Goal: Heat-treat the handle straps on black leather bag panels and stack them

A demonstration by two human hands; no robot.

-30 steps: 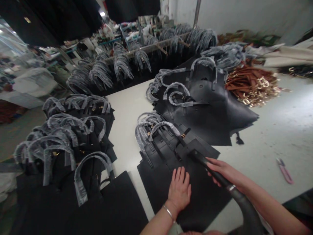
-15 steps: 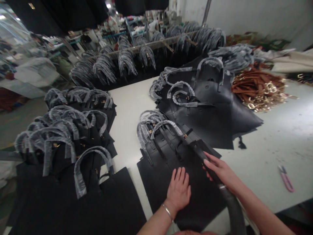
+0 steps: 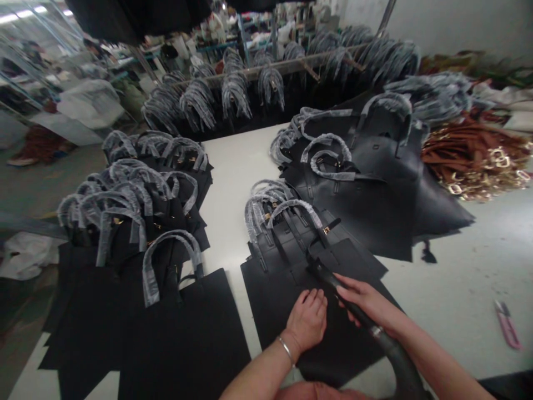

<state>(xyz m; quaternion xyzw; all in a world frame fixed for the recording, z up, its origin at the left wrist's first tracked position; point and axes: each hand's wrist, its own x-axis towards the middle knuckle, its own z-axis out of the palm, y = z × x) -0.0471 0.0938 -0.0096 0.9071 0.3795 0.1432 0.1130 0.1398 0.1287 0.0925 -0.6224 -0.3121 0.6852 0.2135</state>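
Only partly visible, the black tube [image 3: 396,355].

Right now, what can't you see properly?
All in the head view:
Palm of the left hand: hidden beneath its back.
Far end of the smooth black tube: cut off by the bottom edge.
Tops of the dark hanging shapes: cut off by the top edge.
Distant cluttered workroom: too blurred.

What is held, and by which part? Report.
The right hand grips a long black tubular tool between its tip and silvery ring; the left hand holds nothing.
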